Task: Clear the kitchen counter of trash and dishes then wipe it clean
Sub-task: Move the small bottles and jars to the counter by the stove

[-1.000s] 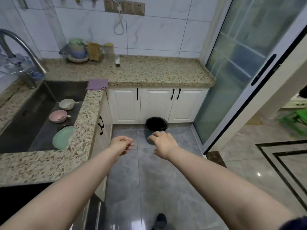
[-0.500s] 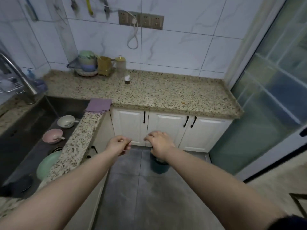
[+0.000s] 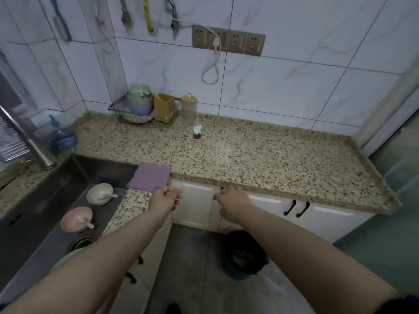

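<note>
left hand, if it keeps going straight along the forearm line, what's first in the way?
Most likely the purple cloth draped over the counter corner by the sink. The left hand sits just short of it, loosely curled and apparently empty. Depth is unclear, so it could pass above the cloth.

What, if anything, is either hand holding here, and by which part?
Nothing that can be made out. The left hand is loosely curled and the right hand half-open, both in the air before the counter edge.
</note>
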